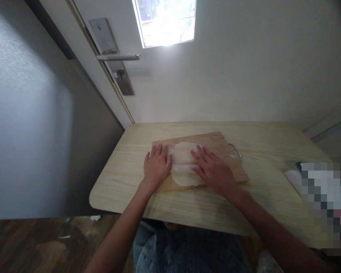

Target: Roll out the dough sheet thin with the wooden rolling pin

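A thin pale sheet of dough (184, 178) with an uneven edge lies on a wooden cutting board (235, 172). Across its middle, from one hand to the other, runs a straight pale strip (184, 167); I cannot tell whether it is a thin rolling pin or a fold. My left hand (157, 163) rests palm down at the left side of the dough, fingers stretched out. Over the right side of the dough lies my right hand (214, 170), fingers apart and extended. Whatever is under both palms is hidden.
The board stands on a light wooden table (116, 170), with its metal handle (237, 151) at the right. A blurred-out item (326, 201) sits on the table's right side. Behind is a white door with a lever handle (119, 57); a grey panel (28, 144) rises at left.
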A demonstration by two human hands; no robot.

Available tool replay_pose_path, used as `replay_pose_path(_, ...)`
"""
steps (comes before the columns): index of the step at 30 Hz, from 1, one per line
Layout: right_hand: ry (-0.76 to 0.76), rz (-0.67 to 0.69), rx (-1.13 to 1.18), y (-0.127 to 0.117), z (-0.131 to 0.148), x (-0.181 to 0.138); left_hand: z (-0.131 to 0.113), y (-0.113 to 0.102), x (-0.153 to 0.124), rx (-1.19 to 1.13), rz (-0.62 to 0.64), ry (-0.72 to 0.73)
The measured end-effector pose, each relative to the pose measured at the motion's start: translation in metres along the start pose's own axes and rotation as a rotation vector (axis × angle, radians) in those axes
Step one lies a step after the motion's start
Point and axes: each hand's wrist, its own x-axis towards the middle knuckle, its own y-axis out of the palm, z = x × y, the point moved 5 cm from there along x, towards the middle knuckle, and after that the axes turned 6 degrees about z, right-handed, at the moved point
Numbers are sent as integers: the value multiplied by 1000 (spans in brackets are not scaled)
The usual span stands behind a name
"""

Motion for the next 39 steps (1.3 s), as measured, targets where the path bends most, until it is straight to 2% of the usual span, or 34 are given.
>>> replay_pose_path(6, 186, -21, 111, 4, -30, 22, 3, 0, 27, -57, 36, 11)
replay_pose_path(12, 235, 20, -4, 9, -28, 20, 3, 2, 30, -46, 75, 12)
replay_pose_path(18, 221, 42, -37, 2, -6, -3, -1, 1, 3, 39, 39, 66)
replay_pose_path(26, 190, -29, -10, -1, 13, -32, -2, 0, -34, 8, -81, 124)
replay_pose_path(39, 126, -67, 0, -1, 32, -66, 3, 8, -73, -61, -103, 141)
